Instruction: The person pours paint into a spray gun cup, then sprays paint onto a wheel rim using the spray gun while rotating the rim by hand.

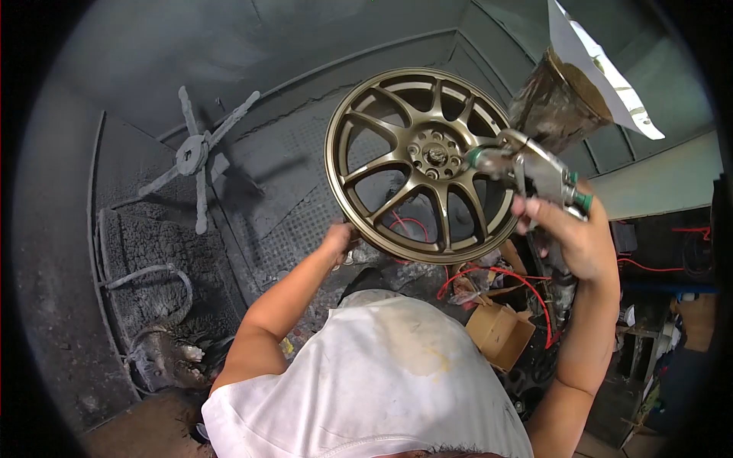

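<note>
A bronze multi-spoke car wheel rim (441, 197) is held up in front of me, its face toward the camera. My left hand (338, 243) is closed at its lower left edge; the fingertips are hidden behind the rim. In my right hand (569, 237) is a spray gun (534, 164), its handle wrapped by my fingers. The gun's green-ringed nozzle is near the hub, pointing across the wheel's face. On top of the gun sits a paint-stained cup (561, 95) with a white sheet (603, 65) at its mouth.
A paint-crusted stand with several arms (192, 155) is at the left. Below it lies a rough, coated panel (164, 252) with a curved pipe. A red hose (527, 281) hangs below the gun, beside an open cardboard box (500, 336). Shelving (649, 359) is at the right.
</note>
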`<state>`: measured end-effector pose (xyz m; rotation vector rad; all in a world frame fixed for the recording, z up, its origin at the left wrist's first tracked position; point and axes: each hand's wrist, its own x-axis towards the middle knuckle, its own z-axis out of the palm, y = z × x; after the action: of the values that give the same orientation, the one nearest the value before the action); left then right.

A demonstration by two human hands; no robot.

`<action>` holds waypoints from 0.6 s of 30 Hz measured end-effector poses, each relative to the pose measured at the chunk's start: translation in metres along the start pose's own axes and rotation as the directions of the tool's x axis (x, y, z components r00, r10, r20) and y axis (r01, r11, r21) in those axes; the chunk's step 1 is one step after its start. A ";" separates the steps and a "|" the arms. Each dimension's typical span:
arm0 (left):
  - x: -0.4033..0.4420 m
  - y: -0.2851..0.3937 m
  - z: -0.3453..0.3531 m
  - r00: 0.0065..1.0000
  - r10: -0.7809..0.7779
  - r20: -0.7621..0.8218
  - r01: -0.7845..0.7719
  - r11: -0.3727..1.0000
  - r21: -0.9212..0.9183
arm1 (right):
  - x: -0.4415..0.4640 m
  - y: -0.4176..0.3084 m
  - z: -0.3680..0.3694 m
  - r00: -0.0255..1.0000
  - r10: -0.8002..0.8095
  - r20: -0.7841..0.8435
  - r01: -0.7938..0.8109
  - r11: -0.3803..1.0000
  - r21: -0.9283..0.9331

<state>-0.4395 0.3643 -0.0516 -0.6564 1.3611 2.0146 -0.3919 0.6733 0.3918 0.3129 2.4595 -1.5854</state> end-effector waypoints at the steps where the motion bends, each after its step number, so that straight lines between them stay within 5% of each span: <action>1: -0.005 -0.003 0.009 1.000 -0.003 0.000 0.003 1.000 0.004 | -0.005 -0.002 0.003 0.996 0.000 0.093 -0.008 0.996 0.085; 3: -0.021 -0.008 0.032 1.000 -0.006 -0.022 0.005 0.999 -0.032 | -0.006 0.000 0.007 0.990 -0.027 0.140 0.009 0.991 0.132; 5: -0.029 -0.018 0.044 0.999 0.041 -0.025 -0.042 0.999 -0.034 | -0.003 0.008 0.013 0.999 -0.050 -0.004 0.050 0.991 0.121; 9: -0.018 -0.061 0.032 0.982 -0.100 0.158 0.087 0.992 0.086 | 0.008 0.008 0.016 0.977 -0.072 -0.203 0.055 0.995 -0.087; 12: -0.039 -0.055 0.033 0.987 -0.055 0.153 -0.008 0.924 0.383 | 0.013 0.015 0.013 0.954 -0.124 -0.275 0.098 0.989 -0.108; 17: 0.000 -0.044 -0.014 0.988 -0.133 0.082 0.105 0.955 0.277 | 0.027 0.036 -0.006 0.911 -0.202 -0.359 0.128 0.968 -0.217; 18: 0.004 -0.034 -0.016 0.998 -0.039 0.044 0.033 0.991 0.128 | 0.025 0.033 -0.005 0.914 -0.196 -0.356 0.111 0.963 -0.245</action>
<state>-0.4170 0.3593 -0.0813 -0.5694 1.4258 1.8857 -0.4071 0.6934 0.3578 0.4318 2.9936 -1.3941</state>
